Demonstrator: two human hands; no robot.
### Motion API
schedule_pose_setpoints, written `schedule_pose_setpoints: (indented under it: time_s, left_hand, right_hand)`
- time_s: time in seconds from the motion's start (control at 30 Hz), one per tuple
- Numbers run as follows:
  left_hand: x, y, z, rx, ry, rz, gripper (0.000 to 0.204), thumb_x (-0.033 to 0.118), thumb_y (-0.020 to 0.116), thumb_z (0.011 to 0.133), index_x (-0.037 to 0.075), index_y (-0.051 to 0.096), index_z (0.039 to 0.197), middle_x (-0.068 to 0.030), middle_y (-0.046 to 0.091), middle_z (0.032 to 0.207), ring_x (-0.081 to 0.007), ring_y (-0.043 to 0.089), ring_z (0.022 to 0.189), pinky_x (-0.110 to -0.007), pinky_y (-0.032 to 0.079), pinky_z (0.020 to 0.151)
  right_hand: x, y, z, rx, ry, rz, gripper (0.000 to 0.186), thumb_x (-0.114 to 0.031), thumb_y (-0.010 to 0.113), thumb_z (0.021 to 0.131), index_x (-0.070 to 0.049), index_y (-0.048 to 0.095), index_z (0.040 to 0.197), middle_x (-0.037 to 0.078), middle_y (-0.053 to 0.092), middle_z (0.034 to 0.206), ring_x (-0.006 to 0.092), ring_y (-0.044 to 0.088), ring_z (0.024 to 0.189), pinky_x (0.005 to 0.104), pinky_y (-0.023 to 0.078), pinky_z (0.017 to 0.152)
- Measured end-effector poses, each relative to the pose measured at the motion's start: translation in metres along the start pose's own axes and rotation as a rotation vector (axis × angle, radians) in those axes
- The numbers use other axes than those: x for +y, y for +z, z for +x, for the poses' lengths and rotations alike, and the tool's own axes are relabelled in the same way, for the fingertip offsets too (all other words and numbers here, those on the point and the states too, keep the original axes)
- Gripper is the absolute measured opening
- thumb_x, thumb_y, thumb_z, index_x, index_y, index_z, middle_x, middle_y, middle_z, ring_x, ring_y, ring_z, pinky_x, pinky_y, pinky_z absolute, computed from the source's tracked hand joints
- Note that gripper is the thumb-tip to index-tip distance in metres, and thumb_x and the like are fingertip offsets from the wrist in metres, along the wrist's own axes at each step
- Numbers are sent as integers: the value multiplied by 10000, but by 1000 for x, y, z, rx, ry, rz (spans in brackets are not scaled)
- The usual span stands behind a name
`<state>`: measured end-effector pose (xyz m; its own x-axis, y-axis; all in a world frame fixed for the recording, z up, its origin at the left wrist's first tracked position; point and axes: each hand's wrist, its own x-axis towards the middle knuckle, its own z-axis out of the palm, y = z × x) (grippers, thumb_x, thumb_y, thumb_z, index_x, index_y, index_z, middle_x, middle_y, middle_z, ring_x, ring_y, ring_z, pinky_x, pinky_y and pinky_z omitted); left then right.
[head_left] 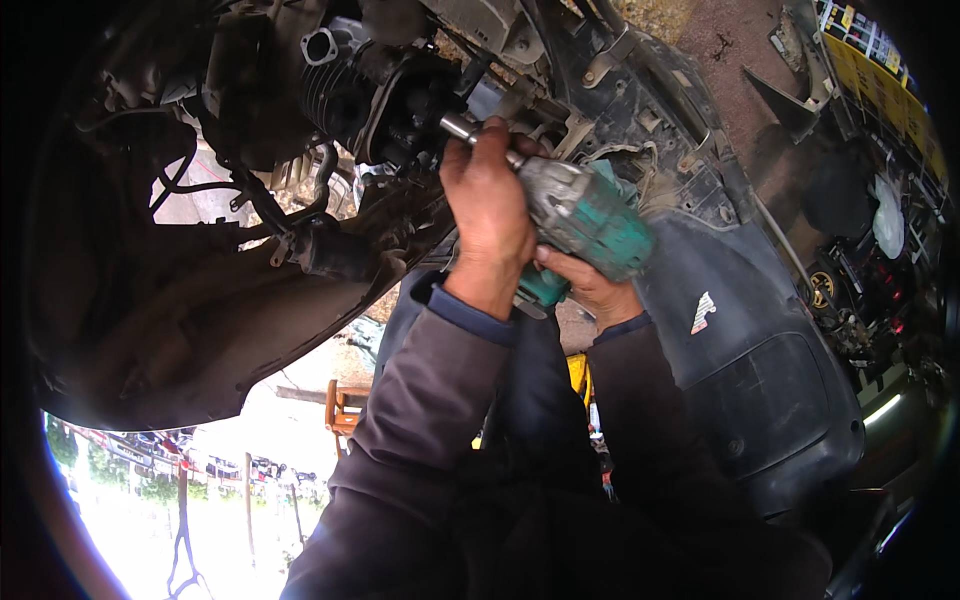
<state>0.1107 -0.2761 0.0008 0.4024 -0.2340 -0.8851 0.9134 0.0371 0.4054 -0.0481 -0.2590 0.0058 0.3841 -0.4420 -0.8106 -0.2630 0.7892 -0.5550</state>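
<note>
A teal and grey power impact wrench [598,225] points up and left, its steel socket [458,127] reaching into the dark engine assembly [415,105] beside a finned cylinder [330,98]. My left hand [485,205] is closed round the front of the wrench and socket, thumb uppermost. My right hand [590,285] grips the wrench lower down at its handle, fingers partly hidden beneath the tool. Whether the socket sits on a fastener is hidden in shadow.
Dark plastic bodywork [170,330] curves across the left, with hoses and a pipe above. A scuffed black panel [750,390] lies at right. Behind are an orange wooden stool [340,405], a yellow box [925,110] and assorted parts. Bright daylight shows at lower left.
</note>
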Motion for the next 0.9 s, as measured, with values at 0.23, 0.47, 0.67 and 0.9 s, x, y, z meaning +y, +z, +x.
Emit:
schedule_pose_setpoints:
  time_s: [0.23,0.47,0.67,0.9]
  left_hand:
    - [5,1,6,33,-9,36,137,127,535,901,-3,518,938,-90,578,727,-172,546,618,-297,447,593]
    - [5,-8,15,14,53,90,139,138,548,914,2,544,941,-96,590,756,-197,576,651,-323,489,608]
    - [-11,-14,3,-69,27,136,184,163,541,912,-11,541,970,-103,609,777,-206,579,660,-316,485,624]
    - [-37,-44,20,166,-49,226,204,150,556,894,-22,585,999,-121,639,869,-223,609,733,-332,491,672]
  right_hand:
    - [-7,20,-3,64,-6,6,344,-21,754,769,-40,654,1098,55,663,1066,154,606,983,319,494,861]
    - [9,22,7,21,-12,25,399,-57,755,777,-52,628,1155,58,648,1104,160,602,1010,318,490,880]
    - [13,5,0,-61,-325,-443,522,-115,777,795,-50,553,1262,73,608,1208,178,573,1098,328,487,909]
    - [42,15,-17,74,187,258,187,-14,761,776,-50,661,930,3,631,814,109,562,668,264,456,602]
